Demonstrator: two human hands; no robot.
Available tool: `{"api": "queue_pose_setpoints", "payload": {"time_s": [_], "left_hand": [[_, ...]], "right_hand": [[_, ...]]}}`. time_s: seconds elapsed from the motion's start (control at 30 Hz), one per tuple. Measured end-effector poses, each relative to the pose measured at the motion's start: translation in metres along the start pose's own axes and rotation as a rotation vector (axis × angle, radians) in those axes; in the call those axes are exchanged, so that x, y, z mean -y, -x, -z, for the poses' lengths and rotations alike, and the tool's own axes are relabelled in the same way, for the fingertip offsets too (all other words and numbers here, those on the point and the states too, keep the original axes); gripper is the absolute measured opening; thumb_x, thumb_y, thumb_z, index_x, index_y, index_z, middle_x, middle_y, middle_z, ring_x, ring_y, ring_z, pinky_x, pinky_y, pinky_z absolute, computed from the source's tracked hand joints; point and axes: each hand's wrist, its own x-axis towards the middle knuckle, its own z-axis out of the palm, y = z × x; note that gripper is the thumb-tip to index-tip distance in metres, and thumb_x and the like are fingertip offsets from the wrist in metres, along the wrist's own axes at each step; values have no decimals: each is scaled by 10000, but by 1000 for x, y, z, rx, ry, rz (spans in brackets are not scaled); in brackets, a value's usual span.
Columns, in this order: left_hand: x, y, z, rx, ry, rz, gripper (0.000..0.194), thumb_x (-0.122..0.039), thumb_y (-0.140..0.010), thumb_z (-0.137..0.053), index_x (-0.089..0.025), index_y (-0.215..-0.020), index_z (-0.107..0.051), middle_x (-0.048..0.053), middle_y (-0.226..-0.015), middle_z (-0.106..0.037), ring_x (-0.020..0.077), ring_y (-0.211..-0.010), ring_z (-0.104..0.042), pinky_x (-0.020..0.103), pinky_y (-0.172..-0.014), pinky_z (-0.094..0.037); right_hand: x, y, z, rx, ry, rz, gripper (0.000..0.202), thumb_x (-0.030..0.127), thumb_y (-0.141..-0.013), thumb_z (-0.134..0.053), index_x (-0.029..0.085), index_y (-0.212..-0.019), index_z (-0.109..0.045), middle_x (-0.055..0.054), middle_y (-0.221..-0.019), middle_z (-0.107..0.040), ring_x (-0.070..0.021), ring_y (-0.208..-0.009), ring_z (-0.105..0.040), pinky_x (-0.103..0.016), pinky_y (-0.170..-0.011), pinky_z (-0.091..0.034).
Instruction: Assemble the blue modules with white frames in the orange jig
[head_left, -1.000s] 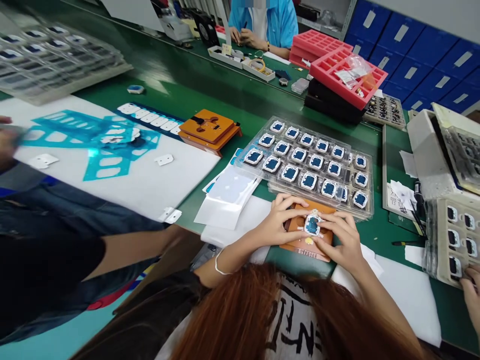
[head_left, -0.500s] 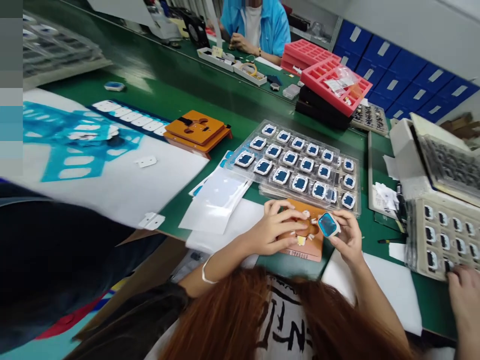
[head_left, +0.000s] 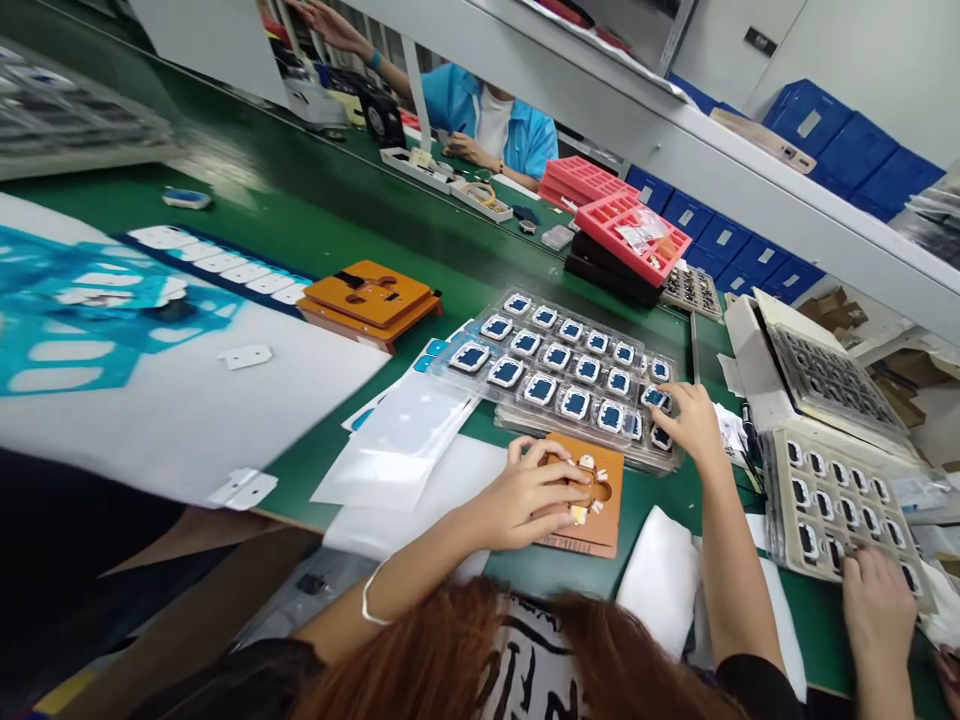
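Observation:
My left hand [head_left: 525, 492] rests with spread fingers on an orange fixture plate [head_left: 600, 520] that has a round recess and small white and yellow pieces. My right hand [head_left: 690, 425] reaches over the right side of the clear plastic tray [head_left: 551, 405], its thumb and fingertips closed on a white-framed watch-like part [head_left: 655, 397] there. Rows of similar parts with dark blue faces fill the tray. The fingertips cover some of the held part.
Left of the tray lie white sheets [head_left: 405, 430] and an orange block fixture [head_left: 367, 297]. A co-worker's hand [head_left: 877, 600] touches a beige tray [head_left: 814, 550] at right. Red trays [head_left: 637, 235] stand behind; a person in blue sits across.
My right hand has moved from beside the orange plate, where it held a blue-faced part, up to the clear tray. My left hand stays on the plate. The camera view has shifted.

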Motion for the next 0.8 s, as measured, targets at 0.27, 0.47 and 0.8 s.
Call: {"api": "queue_pose_setpoints", "payload": {"time_s": [0.27, 0.47, 0.8], "left_hand": [[7, 10, 29, -347, -57, -35, 189, -318, -948, -535, -245, -938, -709, 24, -946, -760, 217, -961, -608, 407, -886, -442], [69, 29, 116, -337, -544, 832, 208, -320, -911, -518, -209, -971, -684, 69, -1011, -699, 229, -928, -643, 367, -862, -502], [136, 21, 142, 76, -544, 1132, 307, -354, -824, -686, -207, -1094, -673, 76, -1110, -640, 270, -1063, -630, 341, -850, -526]], "right_hand": [[-10, -16, -19, 116, -14, 81, 308, 341, -905, -481, 226, -1059, -722, -77, -1109, -733, -262, -1029, -667, -423, -910, -517], [-23, -13, -15, 128, 13, 53, 361, 378, -892, -497, 187, -1130, -690, -106, -1162, -714, -298, -1090, -639, -466, -965, -484], [-25, -12, -9, 154, 121, 11, 502, 427, -901, -474, 191, -1336, -563, -118, -1064, -726, -314, -938, -670, -421, -783, -519]]}}
